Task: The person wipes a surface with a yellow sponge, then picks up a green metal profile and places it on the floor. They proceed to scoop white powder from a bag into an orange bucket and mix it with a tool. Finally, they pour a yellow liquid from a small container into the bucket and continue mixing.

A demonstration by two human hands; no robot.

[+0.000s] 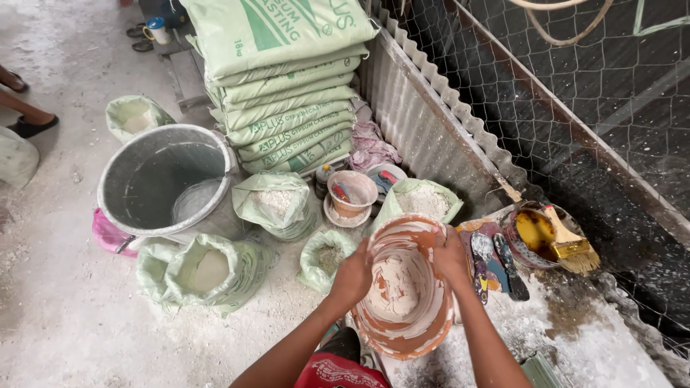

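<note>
Hands noted: my left hand (352,276) and right hand (451,259) each clasp the rim of the plaster-caked orange bucket (404,291), beside open powder sacks (208,271).

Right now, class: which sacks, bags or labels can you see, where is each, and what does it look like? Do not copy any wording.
Stacked sacks: top centre, against the corrugated sheet; flat, pale green, darker green print.
Open bag: below the stack; rolled-down top, white powder.
Open bag: beside the sheet; pale green, white powder.
Open bag: left of the hands; slumped, powder inside.
Small bag: beside the left hand.
</note>
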